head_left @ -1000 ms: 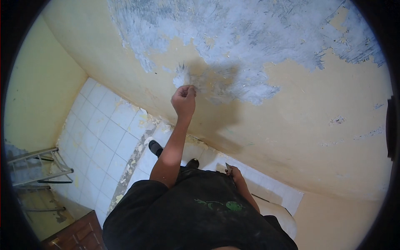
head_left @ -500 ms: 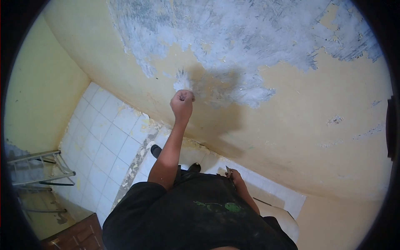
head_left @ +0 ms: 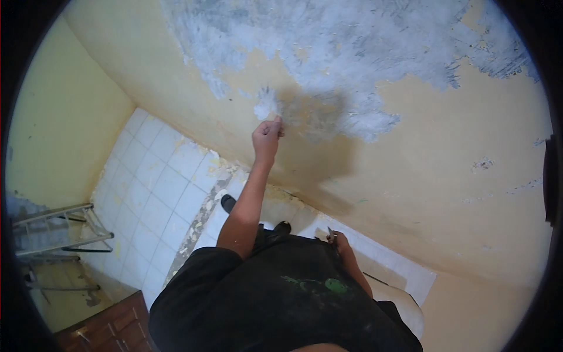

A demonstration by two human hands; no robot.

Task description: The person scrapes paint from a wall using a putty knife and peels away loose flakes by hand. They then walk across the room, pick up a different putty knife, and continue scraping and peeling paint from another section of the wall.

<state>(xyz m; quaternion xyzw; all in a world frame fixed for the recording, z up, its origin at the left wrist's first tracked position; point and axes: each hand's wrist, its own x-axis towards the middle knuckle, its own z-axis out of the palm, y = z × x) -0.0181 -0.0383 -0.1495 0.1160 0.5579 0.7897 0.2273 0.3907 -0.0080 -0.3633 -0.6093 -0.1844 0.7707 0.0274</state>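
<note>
In the head view, my left hand (head_left: 268, 130) is raised on the stretched left arm at the yellow wall (head_left: 434, 152), with its fingers pinched together. It is just below a small white bare spot (head_left: 267, 105) in the paint; what sits between the fingertips, if anything, is too small to make out. Low by my waist, my right hand (head_left: 341, 242) is closed round a small scraper (head_left: 331, 232), its narrow metal blade pointing up and its handle mostly hidden by the fingers. Above both hands spreads a large grey-white patch (head_left: 328, 53) of stripped wall with ragged paint edges.
A metal ladder (head_left: 58, 220) stands at the left. White floor tiles (head_left: 149, 170) and a rough strip with paint chips (head_left: 202, 226) lie along the wall's foot. A brown wooden door (head_left: 111, 328) is at lower left. A white rounded object (head_left: 402, 305) is beside my right arm.
My left hand has turned and shifted slightly down from the bare spot, still pinched. The view has shifted a little. My right hand still holds the scraper near my waist.
</note>
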